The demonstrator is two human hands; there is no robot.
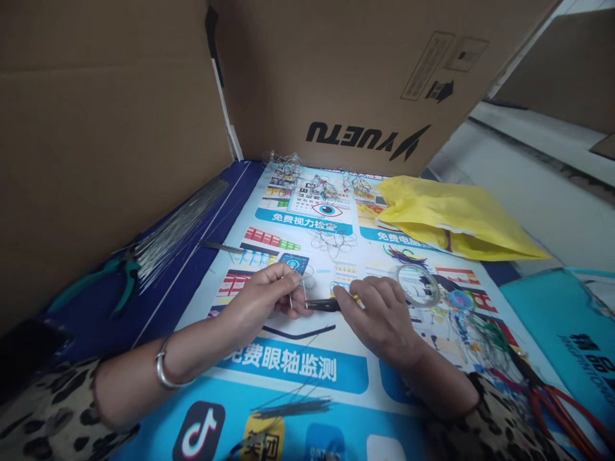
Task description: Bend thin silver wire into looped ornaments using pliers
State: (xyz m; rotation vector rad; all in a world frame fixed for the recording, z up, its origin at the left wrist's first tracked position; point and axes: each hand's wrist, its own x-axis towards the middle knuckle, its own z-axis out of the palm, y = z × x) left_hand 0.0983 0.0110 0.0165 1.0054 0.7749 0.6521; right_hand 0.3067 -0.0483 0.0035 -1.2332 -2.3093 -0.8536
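Note:
My left hand pinches a thin silver wire between thumb and fingers; the wire looks bent, with ends pointing down. From the right, my right hand is wrapped round a pair of dark-jawed pliers, whose tip meets the wire at my left fingertips. Most of the pliers' handle is hidden in my palm. Just beyond my hands lies a loose wire coil. A clear roll of tape sits beside my right hand.
Left, teal-handled pliers lie by a bundle of straight wires. A yellow bag and red-handled cutters are at right. Dark wire pieces lie in front. A cardboard wall closes off the back.

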